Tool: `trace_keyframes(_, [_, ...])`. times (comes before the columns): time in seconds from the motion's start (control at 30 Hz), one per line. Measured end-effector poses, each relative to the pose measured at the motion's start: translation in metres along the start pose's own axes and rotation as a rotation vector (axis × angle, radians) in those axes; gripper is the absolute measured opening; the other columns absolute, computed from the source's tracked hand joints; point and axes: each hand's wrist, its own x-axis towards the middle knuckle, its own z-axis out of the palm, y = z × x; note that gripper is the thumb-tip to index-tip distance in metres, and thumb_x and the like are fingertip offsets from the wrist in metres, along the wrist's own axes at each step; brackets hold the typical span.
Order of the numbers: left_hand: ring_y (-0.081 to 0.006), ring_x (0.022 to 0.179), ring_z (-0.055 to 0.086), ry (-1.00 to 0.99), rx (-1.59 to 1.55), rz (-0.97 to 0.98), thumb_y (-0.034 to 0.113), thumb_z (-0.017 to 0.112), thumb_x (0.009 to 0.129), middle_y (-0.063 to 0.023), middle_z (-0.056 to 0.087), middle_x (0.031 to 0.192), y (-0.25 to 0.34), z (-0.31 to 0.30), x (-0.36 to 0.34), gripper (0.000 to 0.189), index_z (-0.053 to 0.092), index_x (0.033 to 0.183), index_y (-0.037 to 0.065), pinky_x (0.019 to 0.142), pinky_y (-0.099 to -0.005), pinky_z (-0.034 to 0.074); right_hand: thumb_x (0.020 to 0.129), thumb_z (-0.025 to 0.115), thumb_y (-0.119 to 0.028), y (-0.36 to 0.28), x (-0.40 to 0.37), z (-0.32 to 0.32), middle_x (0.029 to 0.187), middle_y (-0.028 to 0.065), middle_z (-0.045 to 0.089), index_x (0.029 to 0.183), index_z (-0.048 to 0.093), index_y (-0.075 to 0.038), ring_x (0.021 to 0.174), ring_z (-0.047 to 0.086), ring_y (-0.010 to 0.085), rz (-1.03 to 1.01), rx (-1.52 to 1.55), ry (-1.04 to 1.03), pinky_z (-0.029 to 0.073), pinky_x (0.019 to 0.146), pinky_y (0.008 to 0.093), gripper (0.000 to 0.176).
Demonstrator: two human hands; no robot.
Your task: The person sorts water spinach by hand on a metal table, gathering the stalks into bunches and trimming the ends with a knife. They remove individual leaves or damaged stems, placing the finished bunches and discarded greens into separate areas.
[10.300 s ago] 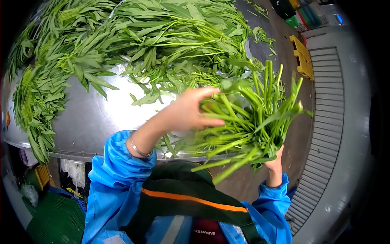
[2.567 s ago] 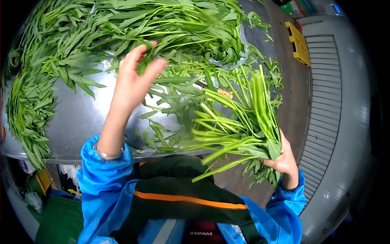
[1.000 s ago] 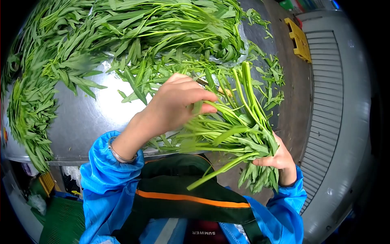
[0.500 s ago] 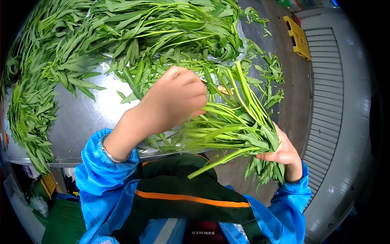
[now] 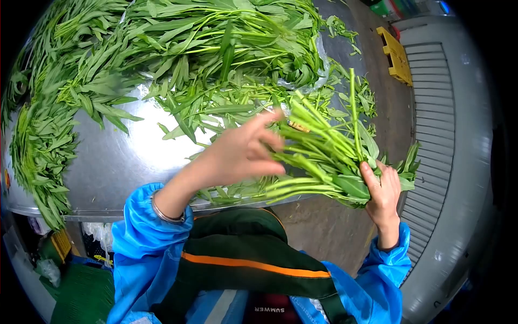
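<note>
My right hand (image 5: 384, 195) grips a bunch of water spinach (image 5: 324, 156) near its leafy end. The cut stems point to the left and upward, with one thick stem standing nearly upright. My left hand (image 5: 245, 151), blurred by motion, is just left of the stem ends. Its fingers are apart and nothing shows in them. Beneath and beyond it, loose leaves and trimmed stems (image 5: 232, 108) lie scattered on the metal table (image 5: 124, 167). A yellowish object (image 5: 298, 126) on the table is mostly hidden behind the bunch.
A large heap of water spinach (image 5: 216, 38) covers the far side of the table, and more (image 5: 46, 156) hangs over its left edge. On the right are a yellow pallet-like piece (image 5: 396, 56) and a ribbed grey surface (image 5: 431, 135). A green crate (image 5: 86, 294) stands lower left.
My right hand has turned and lifted the bunch, swinging its leafy end from below to the right. My left hand has gone from curled to spread and moved slightly lower.
</note>
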Motion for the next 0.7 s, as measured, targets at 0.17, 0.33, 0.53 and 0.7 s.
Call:
trace_keyframes(0.17, [0.0011, 0.051, 0.046, 0.503, 0.2, -0.042, 0.008, 0.058, 0.087, 0.0005, 0.066, 0.076, -0.026, -0.05, -0.011, 0.012, 0.064, 0.097, 0.004, 0.041, -0.0146, 0.032, 0.066, 0.062, -0.012, -0.002, 0.002, -0.026, 0.095, 0.0138, 0.057, 0.115, 0.06, -0.028, 0.072, 0.053, 0.0257, -0.078, -0.117, -0.007, 0.043, 0.064, 0.0336, 0.051])
trace_keyframes(0.33, [-0.0114, 0.074, 0.056, 0.276, 0.673, 0.545, 0.01, 0.065, 0.082, -0.0068, 0.063, 0.096, 0.053, 0.003, -0.006, 0.024, 0.063, 0.106, 0.005, 0.068, -0.0251, 0.044, 0.068, 0.06, -0.012, -0.016, 0.01, -0.03, 0.093, 0.0108, 0.057, 0.117, 0.059, -0.034, 0.071, 0.053, 0.021, -0.152, -0.159, -0.072, 0.043, 0.066, 0.0314, 0.053])
trace_keyframes(0.53, [-0.0192, 0.081, 0.062, 0.243, 0.01, 0.238, 0.011, 0.059, 0.085, -0.0081, 0.066, 0.086, 0.03, 0.009, 0.003, 0.024, 0.059, 0.107, 0.001, 0.083, -0.0307, 0.046, 0.066, 0.059, -0.013, -0.013, 0.004, -0.025, 0.093, 0.0112, 0.057, 0.118, 0.059, -0.029, 0.072, 0.053, 0.0225, -0.105, -0.119, -0.071, 0.041, 0.065, 0.0318, 0.055])
trace_keyframes(0.7, [-0.0209, 0.096, 0.058, 0.66, 0.413, 0.312, 0.012, 0.061, 0.084, -0.0069, 0.064, 0.09, 0.022, -0.018, -0.009, 0.029, 0.056, 0.11, 0.001, 0.087, -0.0307, 0.044, 0.066, 0.058, -0.011, -0.013, 0.002, -0.025, 0.094, 0.0116, 0.057, 0.119, 0.059, -0.027, 0.07, 0.051, 0.0222, -0.073, -0.19, -0.138, 0.041, 0.064, 0.0314, 0.054])
